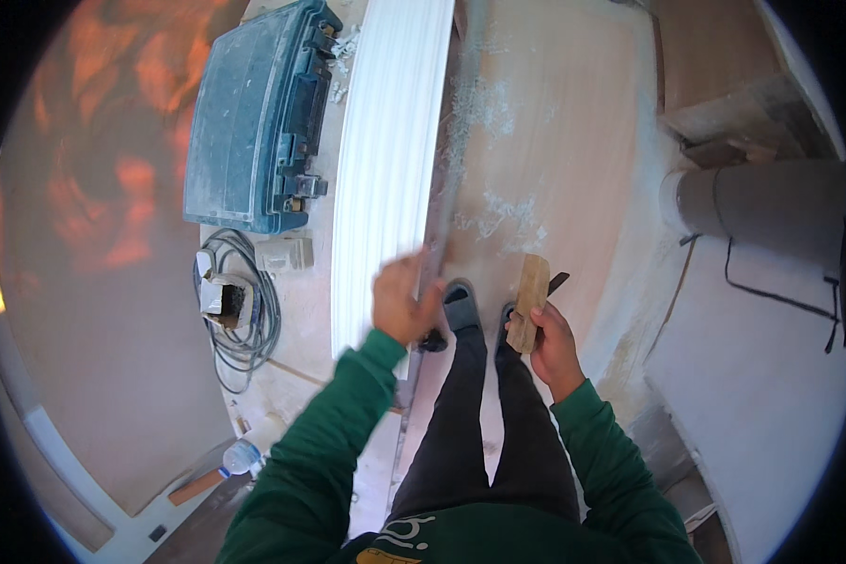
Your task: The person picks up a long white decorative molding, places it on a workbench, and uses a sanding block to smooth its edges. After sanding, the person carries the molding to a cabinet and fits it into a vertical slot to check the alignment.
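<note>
My right hand (556,350) is closed around a small wooden hand plane (530,291), held in front of my right leg. A dark flat blade juts out from its side. Over the near part of a long white ridged board (390,141) is my left hand (406,299), slightly blurred, its thumb apart from the fingers and nothing in it. Whether that hand touches the board, I cannot tell. The board runs away from me along the edge of a work surface.
Left of the board lie a dusty teal tool case (249,117), a coiled grey cable (254,324) with a small open box (227,301), and a plastic bottle (242,457). White shavings (503,221) litter the floor. At the right stands a grey cylinder (761,202).
</note>
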`<action>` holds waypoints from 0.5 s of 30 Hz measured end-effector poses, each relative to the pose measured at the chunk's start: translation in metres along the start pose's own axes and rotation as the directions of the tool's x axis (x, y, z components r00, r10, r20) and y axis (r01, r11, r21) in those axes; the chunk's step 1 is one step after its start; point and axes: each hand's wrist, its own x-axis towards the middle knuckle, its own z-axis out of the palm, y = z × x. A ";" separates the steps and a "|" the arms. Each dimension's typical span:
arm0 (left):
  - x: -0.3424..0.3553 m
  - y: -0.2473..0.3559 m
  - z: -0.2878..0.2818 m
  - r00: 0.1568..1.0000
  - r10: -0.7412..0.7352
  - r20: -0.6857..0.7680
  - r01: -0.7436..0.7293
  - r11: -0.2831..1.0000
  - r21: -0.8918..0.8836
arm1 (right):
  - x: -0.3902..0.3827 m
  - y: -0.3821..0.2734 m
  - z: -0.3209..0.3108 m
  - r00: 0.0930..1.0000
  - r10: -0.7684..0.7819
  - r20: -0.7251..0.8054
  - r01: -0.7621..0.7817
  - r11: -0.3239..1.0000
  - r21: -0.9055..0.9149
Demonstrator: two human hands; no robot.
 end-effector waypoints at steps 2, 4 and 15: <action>0.047 -0.046 -0.008 0.990 0.071 -0.120 -0.057 0.992 0.114 | 0.009 -0.010 0.011 0.999 -0.040 -0.009 0.039 0.998 -0.053; 0.098 -0.083 -0.008 0.963 0.180 -0.201 -0.143 0.973 0.182 | 0.018 -0.025 0.026 0.996 -0.083 -0.044 0.079 0.993 -0.087; 0.169 -0.124 0.006 1.000 -0.011 -0.005 0.012 0.958 0.287 | 0.159 -0.097 0.127 0.949 -0.313 -0.027 0.285 0.895 -0.343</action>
